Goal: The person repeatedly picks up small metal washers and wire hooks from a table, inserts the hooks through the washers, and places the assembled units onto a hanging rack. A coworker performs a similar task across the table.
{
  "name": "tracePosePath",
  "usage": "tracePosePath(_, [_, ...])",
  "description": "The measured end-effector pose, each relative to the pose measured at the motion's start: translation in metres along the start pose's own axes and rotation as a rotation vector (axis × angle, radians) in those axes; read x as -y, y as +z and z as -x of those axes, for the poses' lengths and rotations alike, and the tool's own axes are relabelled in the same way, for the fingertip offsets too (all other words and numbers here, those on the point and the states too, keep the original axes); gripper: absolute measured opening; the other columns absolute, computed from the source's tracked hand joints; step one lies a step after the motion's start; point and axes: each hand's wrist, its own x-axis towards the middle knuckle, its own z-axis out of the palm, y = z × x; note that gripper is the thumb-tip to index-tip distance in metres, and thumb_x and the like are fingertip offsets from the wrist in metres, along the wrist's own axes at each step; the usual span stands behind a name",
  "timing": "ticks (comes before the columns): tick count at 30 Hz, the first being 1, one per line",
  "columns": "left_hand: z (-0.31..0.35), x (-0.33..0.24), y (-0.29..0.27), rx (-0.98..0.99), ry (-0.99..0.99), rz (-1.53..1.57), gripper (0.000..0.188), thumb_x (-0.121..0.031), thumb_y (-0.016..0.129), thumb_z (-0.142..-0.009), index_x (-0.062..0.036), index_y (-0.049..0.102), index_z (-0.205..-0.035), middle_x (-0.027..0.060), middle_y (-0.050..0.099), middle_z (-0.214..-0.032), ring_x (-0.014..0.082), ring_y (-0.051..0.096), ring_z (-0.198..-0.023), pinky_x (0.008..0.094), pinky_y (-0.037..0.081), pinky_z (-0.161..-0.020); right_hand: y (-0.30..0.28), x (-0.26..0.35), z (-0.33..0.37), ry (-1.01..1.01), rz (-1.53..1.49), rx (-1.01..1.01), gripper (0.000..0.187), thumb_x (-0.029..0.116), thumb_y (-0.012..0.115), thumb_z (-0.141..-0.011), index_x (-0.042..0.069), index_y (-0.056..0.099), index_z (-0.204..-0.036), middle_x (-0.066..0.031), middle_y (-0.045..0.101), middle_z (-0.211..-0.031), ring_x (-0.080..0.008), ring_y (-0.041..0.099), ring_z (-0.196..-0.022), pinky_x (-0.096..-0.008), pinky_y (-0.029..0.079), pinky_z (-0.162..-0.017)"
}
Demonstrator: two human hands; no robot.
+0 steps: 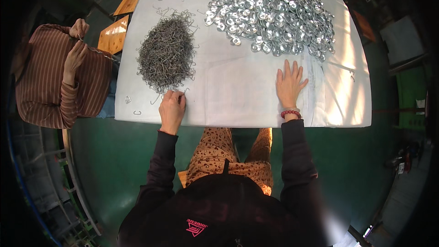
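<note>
Here's the left grip point(171, 112), right at the near edge of the heap of wire hooks point(167, 50), its fingers curled in; whether they pinch a wire, the view can't tell. One loose hook point(186, 91) shows just beside the fingertips. Over to the right grip point(289, 84): fingers spread wide, palm down on the white desk point(238, 91), just short of the big heap of shiny metal discs point(274, 13). A red beaded bracelet point(290, 113) circles that wrist. On the left, a co-worker point(68, 82) in brown stripes brings both hands close together.
</note>
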Motion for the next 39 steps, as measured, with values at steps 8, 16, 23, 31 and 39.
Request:
tracePosePath(8, [-0.002, 0.006, -0.021, -0.211, -0.190, 0.342, 0.013, -0.013, 0.063, -0.083, -0.0022, 0.067, -0.090, 0.0134, 0.066, -0.084, 0.0199, 0.062, -0.068, 0.0320, 0.048, -0.063, 0.003, -0.003, 0.005, -0.001, 0.056, 0.030, 0.046, 0.036, 0.044, -0.091, 0.019, 0.041, -0.134, -0.0134, 0.033, -0.141, -0.0369, 0.024, -0.132, -0.0678, 0.016, -0.099])
tracePosePath(16, [0.008, 0.010, 0.000, -0.030, -0.094, 0.100, 0.016, -0.020, 0.064, -0.080, -0.0050, 0.068, -0.085, 0.0111, 0.064, -0.083, 0.0278, 0.062, -0.075, 0.0364, 0.049, -0.067, 0.018, -0.014, -0.001, -0.036, 0.047, 0.030, 0.051, 0.038, 0.042, -0.092, 0.022, 0.033, -0.139, -0.0129, 0.027, -0.145, -0.0369, 0.022, -0.133, -0.0693, 0.016, -0.098])
tracePosePath(23, [0.004, 0.003, 0.012, -0.013, 0.010, -0.021, 0.010, -0.015, 0.060, -0.078, -0.0054, 0.062, -0.078, 0.0114, 0.059, -0.084, 0.0311, 0.059, -0.079, 0.0407, 0.047, -0.068, -0.022, -0.050, -0.015, -0.203, -0.454, 0.397, 0.052, 0.038, 0.053, -0.087, 0.014, 0.045, -0.133, -0.0258, 0.036, -0.136, -0.0401, 0.029, -0.129, -0.0431, 0.023, -0.107])
tracePosePath(31, [-0.016, -0.015, 0.022, 0.010, 0.064, -0.091, 0.012, -0.014, 0.055, -0.084, -0.0035, 0.054, -0.088, 0.0130, 0.055, -0.088, 0.0315, 0.054, -0.087, 0.0446, 0.046, -0.069, -0.026, -0.074, -0.027, -0.070, -0.518, 0.075, 0.055, 0.030, 0.049, -0.091, 0.003, 0.035, -0.136, -0.0264, 0.035, -0.136, -0.0410, 0.029, -0.127, -0.0455, 0.021, -0.107])
tracePosePath(39, [-0.105, -0.107, 0.093, -0.047, 0.376, 0.053, 0.047, -0.035, 0.053, -0.088, -0.0089, 0.044, -0.127, 0.0254, 0.035, -0.129, 0.0451, 0.028, -0.122, 0.0518, 0.027, -0.100, 0.028, -0.053, -0.064, 0.059, -0.578, -0.220, 0.057, 0.029, 0.046, -0.092, -0.002, 0.031, -0.137, -0.0293, 0.029, -0.139, -0.0437, 0.024, -0.130, -0.0477, 0.019, -0.108])
